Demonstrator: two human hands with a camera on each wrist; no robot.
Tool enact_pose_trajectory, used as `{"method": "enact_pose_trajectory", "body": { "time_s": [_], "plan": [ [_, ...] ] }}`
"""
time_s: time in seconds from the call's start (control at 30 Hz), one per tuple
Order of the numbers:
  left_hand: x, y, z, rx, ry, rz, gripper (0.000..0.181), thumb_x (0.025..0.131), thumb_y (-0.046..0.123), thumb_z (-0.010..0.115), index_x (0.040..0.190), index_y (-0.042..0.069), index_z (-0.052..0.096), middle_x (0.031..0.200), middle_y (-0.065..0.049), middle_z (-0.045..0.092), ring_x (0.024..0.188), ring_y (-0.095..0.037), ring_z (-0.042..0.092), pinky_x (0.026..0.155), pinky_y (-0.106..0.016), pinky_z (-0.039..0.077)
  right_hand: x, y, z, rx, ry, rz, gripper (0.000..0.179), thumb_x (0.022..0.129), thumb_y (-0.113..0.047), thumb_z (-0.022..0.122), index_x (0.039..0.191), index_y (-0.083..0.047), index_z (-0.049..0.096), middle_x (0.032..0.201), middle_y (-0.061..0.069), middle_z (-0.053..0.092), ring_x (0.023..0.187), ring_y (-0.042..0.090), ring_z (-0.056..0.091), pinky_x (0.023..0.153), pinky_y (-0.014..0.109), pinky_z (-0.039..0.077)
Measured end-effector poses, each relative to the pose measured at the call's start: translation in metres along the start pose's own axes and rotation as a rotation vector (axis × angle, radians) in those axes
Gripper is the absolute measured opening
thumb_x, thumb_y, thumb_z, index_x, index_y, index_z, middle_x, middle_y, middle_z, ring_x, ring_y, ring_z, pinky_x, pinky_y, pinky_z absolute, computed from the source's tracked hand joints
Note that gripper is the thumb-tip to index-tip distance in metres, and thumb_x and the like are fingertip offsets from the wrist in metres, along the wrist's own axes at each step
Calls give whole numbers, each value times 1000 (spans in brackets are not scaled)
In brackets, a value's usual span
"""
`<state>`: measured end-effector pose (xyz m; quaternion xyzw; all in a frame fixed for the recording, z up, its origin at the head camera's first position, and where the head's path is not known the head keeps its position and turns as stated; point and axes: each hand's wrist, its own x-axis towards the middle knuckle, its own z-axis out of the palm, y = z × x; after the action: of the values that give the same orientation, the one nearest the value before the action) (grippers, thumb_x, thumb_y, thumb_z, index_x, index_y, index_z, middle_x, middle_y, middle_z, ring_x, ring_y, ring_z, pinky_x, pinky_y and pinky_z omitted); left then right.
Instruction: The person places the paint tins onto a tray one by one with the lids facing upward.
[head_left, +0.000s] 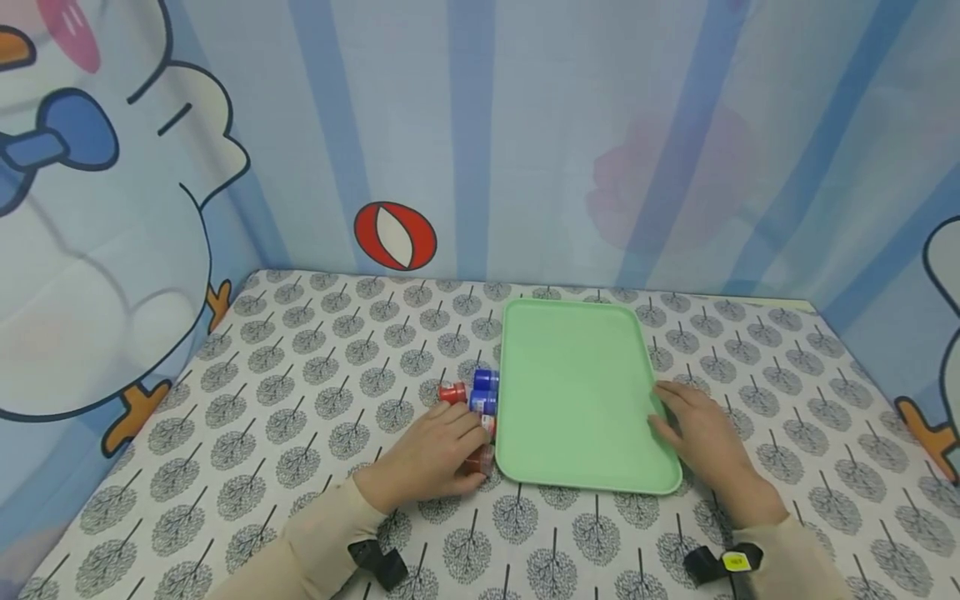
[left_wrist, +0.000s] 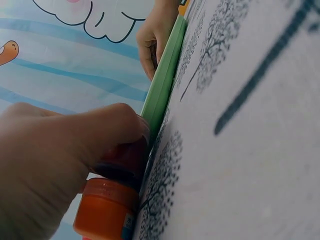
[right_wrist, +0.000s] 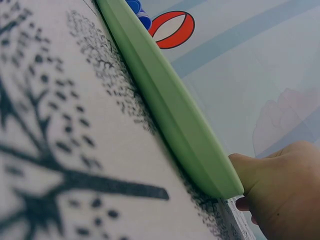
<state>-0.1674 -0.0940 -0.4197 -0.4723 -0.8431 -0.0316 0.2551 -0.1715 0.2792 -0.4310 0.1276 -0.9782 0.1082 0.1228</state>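
My left hand (head_left: 431, 450) is bent over a cluster of small screw-top jars beside the tray's left edge. The thumb and fingers grip a dark red jar (head_left: 478, 460), partly covered by the hand. In the left wrist view an orange jar (left_wrist: 107, 207) sits close by the thumb. Beyond the fingers are two blue jars (head_left: 484, 392) and a red one (head_left: 452, 392). A light green rectangular tray (head_left: 577, 392) lies flat on the table. At its right rim rests my right hand (head_left: 701, 433), fingers extended along the edge and thumb overlapping the rim.
The table is covered by a white cloth (head_left: 322, 367) printed with grey trees. Behind it hangs a light blue curtain (head_left: 525, 150) with cartoon pictures. A dark band with a yellow label (head_left: 737, 561) circles the right wrist.
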Motion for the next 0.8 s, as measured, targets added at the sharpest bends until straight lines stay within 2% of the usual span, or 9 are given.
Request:
{"method": "enact_pose_trajectory", "body": {
  "time_s": [0.37, 0.57, 0.8],
  "plan": [
    [2, 1, -2, -70, 91, -8, 35, 70, 38, 78, 90, 15, 62, 87, 5, 60, 83, -12, 50, 79, -27, 45, 0, 0, -2, -1, 0, 0, 50, 90, -22, 64, 130, 8, 52, 134, 25, 53, 124, 45, 48, 105, 57, 37],
    [4, 1, 0, -123, 132, -26, 39, 71, 35, 79, 98, 12, 65, 94, 3, 64, 89, -12, 54, 84, -27, 47, 0, 2, -1, -2, 4, 4, 50, 91, -22, 63, 130, 7, 53, 135, 25, 53, 124, 44, 48, 106, 56, 38],
    [8, 2, 1, -162, 177, -40, 38, 70, 33, 79, 98, 12, 64, 91, 4, 63, 85, -12, 54, 80, -27, 46, -1, 1, 0, 10, 9, 9, 49, 90, -21, 64, 129, 7, 53, 135, 24, 53, 124, 44, 49, 106, 56, 38]
  ]
}}
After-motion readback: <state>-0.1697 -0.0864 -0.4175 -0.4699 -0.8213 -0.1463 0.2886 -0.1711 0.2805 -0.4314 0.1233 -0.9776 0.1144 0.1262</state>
